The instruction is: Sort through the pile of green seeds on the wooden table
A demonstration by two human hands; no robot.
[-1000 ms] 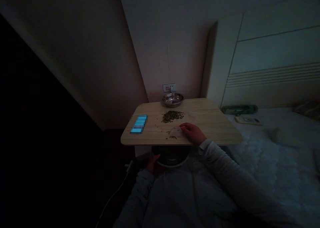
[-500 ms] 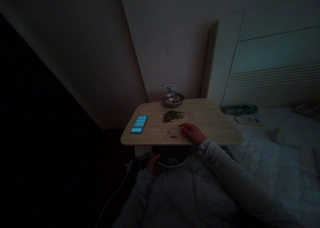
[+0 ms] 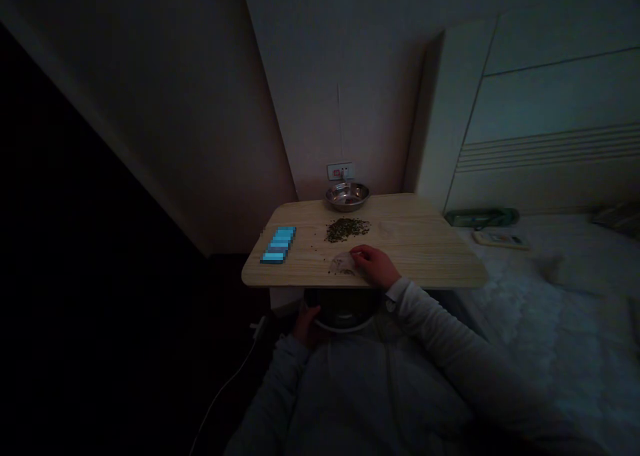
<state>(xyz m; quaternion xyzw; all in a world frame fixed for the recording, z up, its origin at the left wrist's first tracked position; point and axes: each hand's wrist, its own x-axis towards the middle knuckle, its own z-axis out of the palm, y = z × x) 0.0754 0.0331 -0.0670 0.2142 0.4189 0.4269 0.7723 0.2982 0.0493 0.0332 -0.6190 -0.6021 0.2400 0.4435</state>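
My right hand (image 3: 376,265) rests low over the table near its front edge, fingers pinched on a thin clear plastic piece (image 3: 343,263). The plastic lies over a few small dark grains by the edge; its exact kind is unclear in the dim light. Behind it spreads a loose pile of greenish-brown grains (image 3: 345,229). Below the tabletop, my left hand (image 3: 306,324) grips the left side of a dark bowl with a pale rim (image 3: 345,329). That bowl sits against my lap, partly under the table edge, and its contents are too dark to make out.
On the wooden table (image 3: 425,243), a shiny metal bowl (image 3: 348,197) stands at the back and a lit phone (image 3: 279,245) lies left. A wall socket (image 3: 341,171) is behind. Right is a bed (image 3: 540,323) with a remote control (image 3: 500,240). A white cable (image 3: 230,379) hangs left.
My right hand has moved slightly left with the clear plastic piece, which now covers the small grains near the front edge. My left hand stays on the dark bowl.
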